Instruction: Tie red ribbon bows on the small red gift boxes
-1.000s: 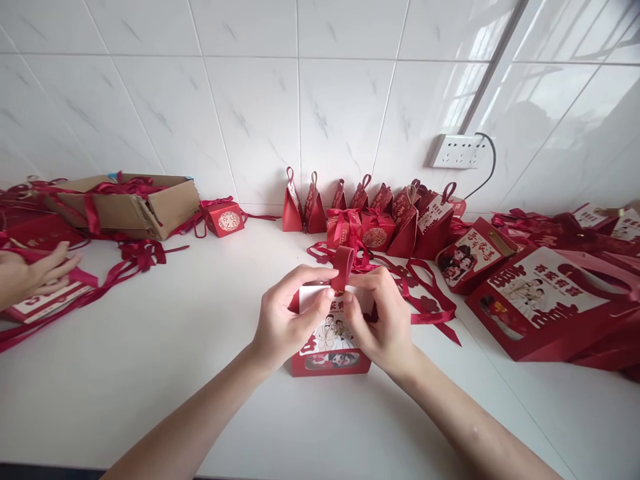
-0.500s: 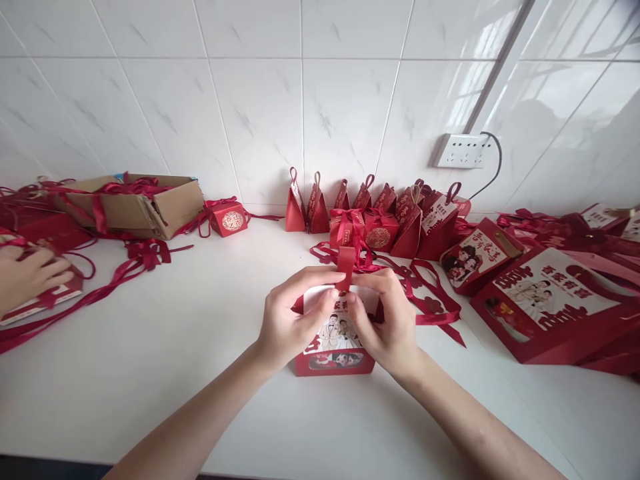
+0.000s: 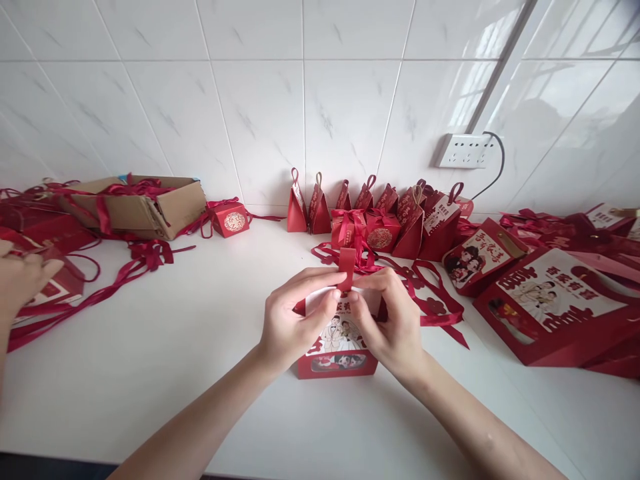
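Note:
A red gift box (image 3: 339, 333) with a white illustrated front and a small window stands upright on the white table. Its red strap (image 3: 347, 267) sticks up in a loop from the top. My left hand (image 3: 300, 313) pinches the box's top edge at the left of the strap, thumb in front and fingers behind. On the strap's right side, my right hand (image 3: 385, 313) grips the same top edge in a like pinch. Both thumbs nearly meet at the strap's base.
Small red boxes (image 3: 347, 227) and red ribbons (image 3: 437, 307) lie behind. Larger red boxes (image 3: 555, 300) are at the right. A cardboard box (image 3: 145, 210) of ribbons sits back left; another person's hand (image 3: 23, 277) rests over a red box at the left edge.
The other person's hand at the left edge has shifted left and changed pose over its box. My hands keep nearly the same hold on the gift box.

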`<state>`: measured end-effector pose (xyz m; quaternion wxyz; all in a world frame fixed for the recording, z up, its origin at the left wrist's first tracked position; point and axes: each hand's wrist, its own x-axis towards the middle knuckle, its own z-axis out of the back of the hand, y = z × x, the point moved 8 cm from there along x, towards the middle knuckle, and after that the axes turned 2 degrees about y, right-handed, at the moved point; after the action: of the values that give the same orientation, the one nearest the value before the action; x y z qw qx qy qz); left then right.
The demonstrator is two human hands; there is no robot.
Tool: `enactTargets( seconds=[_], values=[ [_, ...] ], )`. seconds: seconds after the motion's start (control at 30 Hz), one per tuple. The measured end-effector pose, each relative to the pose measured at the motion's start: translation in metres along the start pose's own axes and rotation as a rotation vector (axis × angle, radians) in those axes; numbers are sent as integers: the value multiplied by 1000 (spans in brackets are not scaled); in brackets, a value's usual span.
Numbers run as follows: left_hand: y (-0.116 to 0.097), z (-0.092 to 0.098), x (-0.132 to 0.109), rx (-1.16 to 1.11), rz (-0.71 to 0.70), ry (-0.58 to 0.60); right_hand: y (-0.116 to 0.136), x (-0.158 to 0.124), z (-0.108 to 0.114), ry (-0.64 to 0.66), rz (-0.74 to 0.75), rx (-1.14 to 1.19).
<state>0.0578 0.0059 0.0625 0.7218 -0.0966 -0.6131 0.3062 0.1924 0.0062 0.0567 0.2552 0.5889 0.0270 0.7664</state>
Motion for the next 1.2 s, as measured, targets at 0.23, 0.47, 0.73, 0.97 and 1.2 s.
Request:
enactTargets(
  seconds=[0.23, 0.47, 0.73, 0.97, 1.2],
  values=[
    [-2, 0, 0, -15, -1, -9, -1, 1, -1, 13, -10, -7],
    [-1, 1, -2, -43, -20, -8, 2, -1, 0, 4, 25, -19],
    [-1, 1, -2, -12, -27, -13, 0, -2, -1, 2, 13, -8],
    [0, 0, -1, -22, 13, -9, 0, 0, -1, 13, -12, 28],
    [1, 0, -1, -46, 22, -5, 1, 2, -1, 14, -10, 51]
  ],
)
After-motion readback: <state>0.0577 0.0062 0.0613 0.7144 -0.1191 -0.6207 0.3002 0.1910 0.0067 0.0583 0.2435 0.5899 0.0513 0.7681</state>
